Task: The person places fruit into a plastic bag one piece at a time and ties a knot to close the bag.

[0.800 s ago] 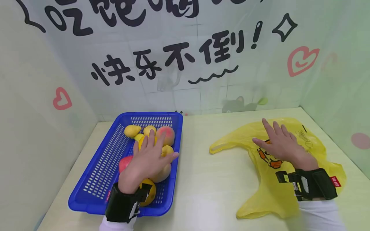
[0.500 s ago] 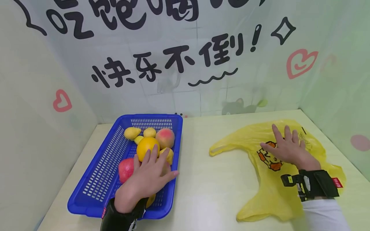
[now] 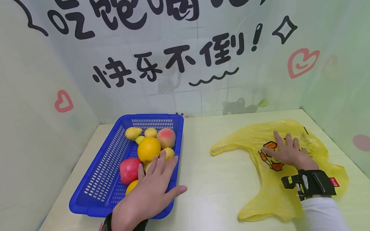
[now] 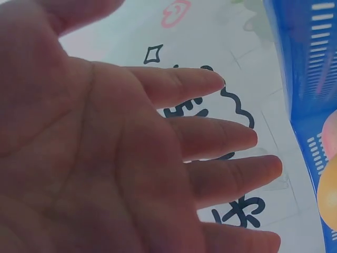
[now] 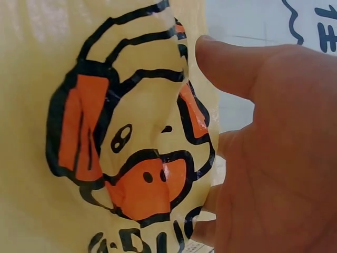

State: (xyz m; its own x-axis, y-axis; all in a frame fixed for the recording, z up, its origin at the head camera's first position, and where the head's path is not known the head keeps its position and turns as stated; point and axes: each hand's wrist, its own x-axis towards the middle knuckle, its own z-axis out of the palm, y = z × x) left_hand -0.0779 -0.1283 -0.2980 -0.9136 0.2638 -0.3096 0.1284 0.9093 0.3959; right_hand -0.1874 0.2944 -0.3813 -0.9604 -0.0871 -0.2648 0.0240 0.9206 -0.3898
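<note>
My left hand (image 3: 153,189) hovers over the near right part of a blue plastic basket (image 3: 95,166), fingers straight and spread, hiding some of the fruit below. In the left wrist view the left palm (image 4: 105,147) holds nothing. Inside the basket lie an orange (image 3: 148,149), a peach (image 3: 166,138), a red fruit (image 3: 130,170) and several yellow lemon-like fruits (image 3: 133,133). My right hand (image 3: 292,155) is over a yellow plastic bag (image 3: 277,195) with a printed duck face (image 5: 147,142). Its fingers are extended near the bag's surface; whether they touch is unclear.
The pale tabletop (image 3: 202,179) stretches between basket and bag. A white printed curtain (image 3: 202,96) closes the back, with further sheets at left and right. Black camera straps (image 3: 315,183) sit on the wrists.
My left hand has drawn back toward the near side, uncovering the orange and the red fruit. The right hand has shifted slightly right and nearer, staying over the bag. Basket and bag stay put.
</note>
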